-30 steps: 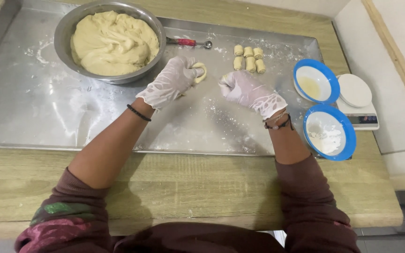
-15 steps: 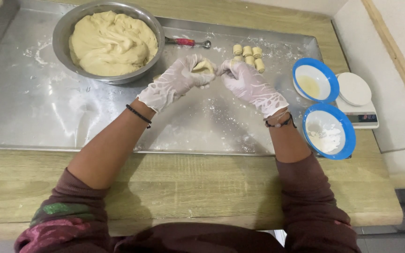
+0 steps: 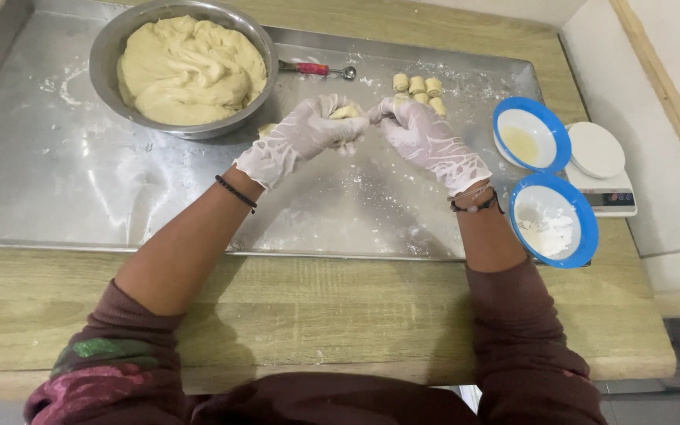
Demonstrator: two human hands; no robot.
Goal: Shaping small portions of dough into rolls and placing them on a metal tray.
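Bare tray [image 3: 80, 197] left; bowls [image 3: 552, 220] right

left hand [image 3: 308, 134] met right hand [image 3: 426, 140]; dough piece [image 3: 345, 112] pinched between

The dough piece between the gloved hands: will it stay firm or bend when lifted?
The dough piece probably bends: the bowl's dough lies in soft folds. Likely sticky, given the floured tray. Seemingly light, pinched by left hand and right hand.
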